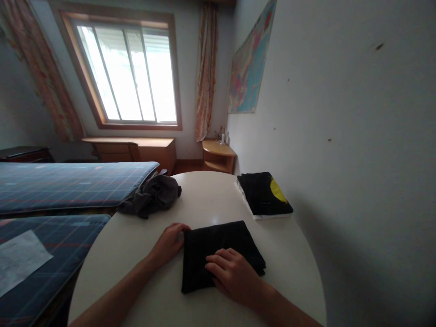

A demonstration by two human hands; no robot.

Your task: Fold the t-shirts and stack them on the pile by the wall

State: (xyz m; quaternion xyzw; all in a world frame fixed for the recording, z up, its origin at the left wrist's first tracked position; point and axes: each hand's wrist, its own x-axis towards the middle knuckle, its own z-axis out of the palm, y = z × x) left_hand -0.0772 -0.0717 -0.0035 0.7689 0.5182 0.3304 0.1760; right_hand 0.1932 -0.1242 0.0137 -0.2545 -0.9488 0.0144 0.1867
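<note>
Lying flat: folded black cloth [218, 236] on the near part of a round white desk [136, 254]

The left hand [172, 240] touches the cloth's far left corner; whether it pinches the edge cannot be told. The right hand [235, 274] rests loosely on top, palm down. The hands are apart. Crumpled dark grey fabric [155, 195] lies toward the far left edge; a yellow-patched folded bundle [260, 193] sits at far right.
</note>
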